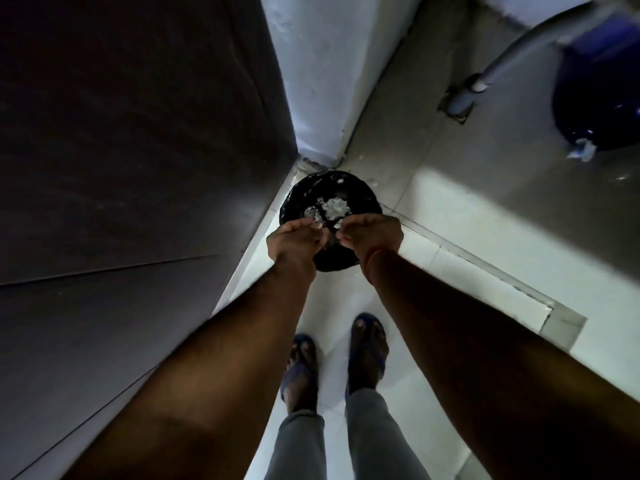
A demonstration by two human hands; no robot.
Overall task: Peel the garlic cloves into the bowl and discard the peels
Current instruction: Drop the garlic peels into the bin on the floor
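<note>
Tile floor (450, 216), black-lined bin (363, 195) in wall corner, dark cabinet (121, 150)

To our left we see a dark cabinet panel (131, 150) running down to a pale tiled floor (467, 237). A white wall (318, 64) meets it at the corner. Far right stands a blue drum (602, 91), with a grey pipe (519, 46) curving down to the floor just beside it. Below us are blue sandals (369, 348) and grey trousers (377, 438).
</note>
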